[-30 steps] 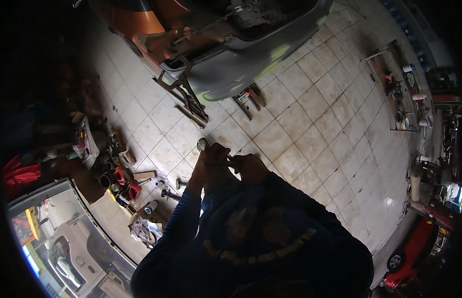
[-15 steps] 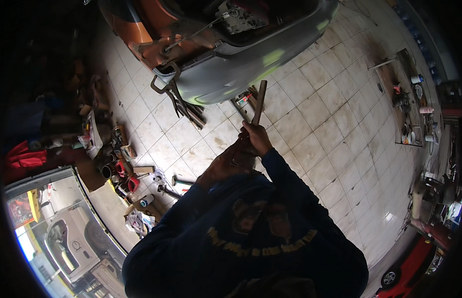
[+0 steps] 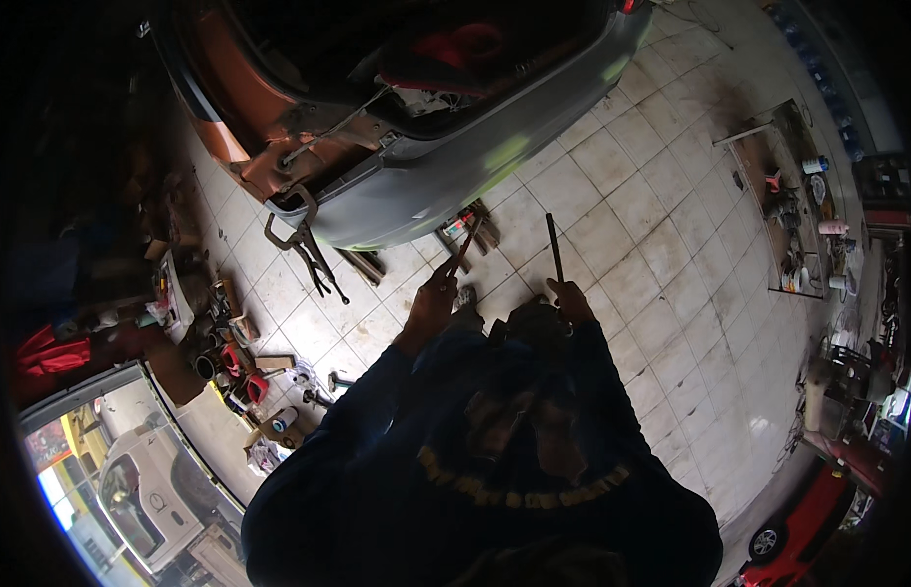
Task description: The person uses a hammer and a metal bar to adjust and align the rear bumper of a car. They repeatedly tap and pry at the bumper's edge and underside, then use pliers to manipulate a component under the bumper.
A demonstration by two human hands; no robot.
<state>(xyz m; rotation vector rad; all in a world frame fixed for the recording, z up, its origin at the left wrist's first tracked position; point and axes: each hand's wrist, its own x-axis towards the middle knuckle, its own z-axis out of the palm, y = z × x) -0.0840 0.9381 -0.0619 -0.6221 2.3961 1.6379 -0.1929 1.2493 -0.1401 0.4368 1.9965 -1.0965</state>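
My left hand (image 3: 432,305) is closed around a thin reddish-brown bar (image 3: 466,245) that points up and to the right. A straight dark rod (image 3: 553,245) rises from my right hand (image 3: 570,300), whose fingers are wrapped round its lower end. The hands are apart, in front of my body. Beyond them is the rear of an orange car (image 3: 252,142) with a grey bumper (image 3: 446,186) marked by yellow-green patches. A locking C-clamp (image 3: 306,252) hangs at the bumper's left corner, its long handles pointing down.
On the tiled floor (image 3: 632,235), metal bars (image 3: 361,265) and a small group of tools (image 3: 472,227) lie by the bumper. Cluttered parts and a cardboard box (image 3: 172,357) line the left. At right stands a tray of supplies (image 3: 783,210); a red car (image 3: 803,528) is lower right.
My hands were together round a brown bar; now they have separated, each with its own bar or rod. The car and clamp sit lower and further left in view.
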